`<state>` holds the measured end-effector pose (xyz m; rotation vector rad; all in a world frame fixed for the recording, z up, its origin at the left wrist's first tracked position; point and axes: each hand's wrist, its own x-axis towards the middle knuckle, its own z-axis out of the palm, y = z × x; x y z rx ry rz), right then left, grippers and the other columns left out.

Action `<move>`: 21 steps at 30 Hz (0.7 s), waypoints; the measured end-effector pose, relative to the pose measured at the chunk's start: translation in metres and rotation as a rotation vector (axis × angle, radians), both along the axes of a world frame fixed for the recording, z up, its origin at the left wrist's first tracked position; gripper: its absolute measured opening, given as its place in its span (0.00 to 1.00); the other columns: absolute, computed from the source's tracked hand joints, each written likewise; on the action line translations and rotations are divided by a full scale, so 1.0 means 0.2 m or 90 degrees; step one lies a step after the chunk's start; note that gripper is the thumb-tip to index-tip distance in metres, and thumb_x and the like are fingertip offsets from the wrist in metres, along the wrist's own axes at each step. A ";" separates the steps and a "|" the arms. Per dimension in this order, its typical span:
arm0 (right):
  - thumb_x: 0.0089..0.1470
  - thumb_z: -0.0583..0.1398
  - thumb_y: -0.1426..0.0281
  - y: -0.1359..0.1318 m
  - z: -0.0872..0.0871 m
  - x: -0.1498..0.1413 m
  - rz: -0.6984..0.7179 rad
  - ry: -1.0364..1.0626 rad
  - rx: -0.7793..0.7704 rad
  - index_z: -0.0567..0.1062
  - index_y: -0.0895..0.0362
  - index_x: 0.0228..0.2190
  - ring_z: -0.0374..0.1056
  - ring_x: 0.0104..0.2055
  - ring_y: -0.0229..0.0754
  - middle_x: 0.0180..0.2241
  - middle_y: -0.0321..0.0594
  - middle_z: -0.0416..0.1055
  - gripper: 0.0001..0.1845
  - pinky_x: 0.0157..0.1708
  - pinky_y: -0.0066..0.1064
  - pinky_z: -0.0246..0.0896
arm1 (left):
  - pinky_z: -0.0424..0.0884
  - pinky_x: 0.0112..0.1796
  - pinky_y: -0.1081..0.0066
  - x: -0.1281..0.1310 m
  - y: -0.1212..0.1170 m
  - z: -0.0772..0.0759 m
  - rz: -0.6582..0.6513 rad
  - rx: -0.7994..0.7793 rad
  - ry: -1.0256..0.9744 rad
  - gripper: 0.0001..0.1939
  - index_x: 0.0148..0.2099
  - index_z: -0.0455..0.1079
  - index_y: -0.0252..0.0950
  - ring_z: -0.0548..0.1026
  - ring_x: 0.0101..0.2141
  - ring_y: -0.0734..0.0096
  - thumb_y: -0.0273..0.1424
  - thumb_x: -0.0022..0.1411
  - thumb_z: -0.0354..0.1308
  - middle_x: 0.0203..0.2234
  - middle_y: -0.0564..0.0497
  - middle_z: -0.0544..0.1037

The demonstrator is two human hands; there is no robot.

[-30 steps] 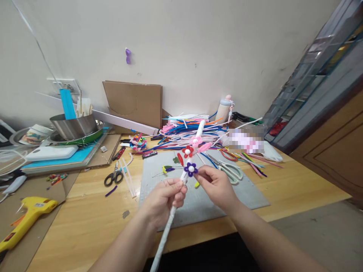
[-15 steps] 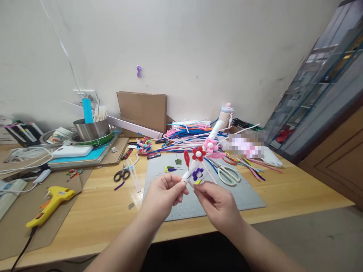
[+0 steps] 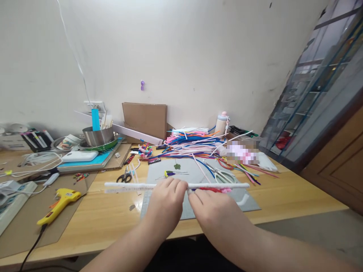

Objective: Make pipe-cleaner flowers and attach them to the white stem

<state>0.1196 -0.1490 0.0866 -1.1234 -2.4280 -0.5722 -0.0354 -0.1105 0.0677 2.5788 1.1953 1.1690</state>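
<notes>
A long white fuzzy rod (image 3: 218,185) lies level across the view, just beyond my hands. My left hand (image 3: 168,198) is closed around it near its middle. My right hand (image 3: 218,211) sits close beside, fingers curled at the rod and at the red and pink fuzzy flowers (image 3: 226,190), which show only in part above the knuckles. Whether rod and flowers are one piece I cannot tell. A white curved piece (image 3: 243,200) shows to the right. On the grey mat (image 3: 178,212) lie a green fuzzy leaf piece (image 3: 177,166) and a yellow and purple bud (image 3: 168,173).
Black scissors (image 3: 124,176) and white-handled scissors (image 3: 225,176) flank the mat. A pile of coloured pipe cleaners (image 3: 193,141) is behind. At left lie a yellow glue gun (image 3: 59,206) and a power strip (image 3: 17,198). A bottle (image 3: 221,124) and cardboard (image 3: 146,119) stand by the wall.
The flowered white piece stood slanted upward with flowers in plain view; now a white rod lies level and the flowers are mostly hidden. Both hands turned knuckles-up and the view tilted slightly upward.
</notes>
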 end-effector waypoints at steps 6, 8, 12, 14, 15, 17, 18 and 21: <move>0.45 0.58 0.77 0.20 0.35 0.10 0.114 -0.072 -0.297 0.72 0.57 0.20 0.62 0.24 0.36 0.20 0.34 0.70 0.06 0.24 0.28 0.48 | 0.62 0.29 0.68 0.01 -0.04 0.00 -0.086 0.066 0.105 0.08 0.31 0.68 0.35 0.68 0.28 0.67 0.23 0.59 0.48 0.24 0.49 0.73; 0.45 0.60 0.74 0.31 0.39 0.16 0.214 0.032 -0.481 0.74 0.56 0.24 0.64 0.27 0.34 0.23 0.32 0.71 0.03 0.27 0.25 0.52 | 0.64 0.31 0.70 0.01 -0.07 0.01 -0.111 0.008 0.015 0.06 0.33 0.68 0.35 0.69 0.29 0.70 0.26 0.59 0.51 0.25 0.51 0.74; 0.44 0.61 0.66 0.41 0.25 0.22 0.306 0.305 -0.803 0.74 0.58 0.26 0.61 0.22 0.32 0.22 0.34 0.69 0.08 0.22 0.24 0.53 | 0.64 0.29 0.73 0.02 -0.12 0.05 -0.073 -0.151 -0.162 0.03 0.32 0.68 0.36 0.70 0.27 0.73 0.27 0.57 0.54 0.24 0.53 0.74; 0.42 0.62 0.64 0.38 0.13 0.22 0.290 0.459 -0.876 0.73 0.58 0.27 0.59 0.21 0.32 0.21 0.33 0.67 0.10 0.20 0.24 0.51 | 0.63 0.27 0.74 0.03 -0.13 0.06 -0.041 -0.229 -0.234 0.04 0.31 0.68 0.37 0.69 0.25 0.74 0.29 0.57 0.54 0.23 0.53 0.73; 0.41 0.62 0.63 0.35 0.07 0.21 0.266 0.565 -0.840 0.72 0.58 0.27 0.57 0.20 0.31 0.21 0.32 0.65 0.11 0.19 0.24 0.49 | 0.63 0.26 0.74 0.04 -0.13 0.06 -0.026 -0.264 -0.267 0.04 0.31 0.68 0.36 0.69 0.25 0.74 0.30 0.57 0.54 0.22 0.53 0.73; 0.42 0.62 0.64 0.28 -0.03 0.18 0.191 0.677 -0.812 0.72 0.57 0.29 0.49 0.17 0.29 0.17 0.28 0.58 0.11 0.17 0.23 0.41 | 0.62 0.25 0.74 0.05 -0.11 0.05 -0.003 -0.333 -0.317 0.05 0.31 0.66 0.36 0.68 0.24 0.74 0.31 0.57 0.53 0.21 0.53 0.72; 0.44 0.61 0.64 0.25 -0.08 0.16 0.186 0.721 -0.804 0.72 0.57 0.29 0.45 0.16 0.28 0.15 0.27 0.54 0.10 0.16 0.23 0.38 | 0.62 0.24 0.75 0.06 -0.10 0.04 0.001 -0.368 -0.335 0.06 0.30 0.65 0.36 0.68 0.23 0.74 0.32 0.58 0.52 0.21 0.53 0.72; 0.48 0.59 0.63 0.19 -0.18 0.12 0.171 0.819 -0.762 0.71 0.58 0.26 0.40 0.16 0.28 0.14 0.26 0.48 0.10 0.16 0.25 0.33 | 0.61 0.22 0.75 0.08 -0.08 -0.01 -0.022 -0.455 -0.352 0.06 0.31 0.61 0.37 0.67 0.19 0.77 0.32 0.59 0.49 0.20 0.55 0.71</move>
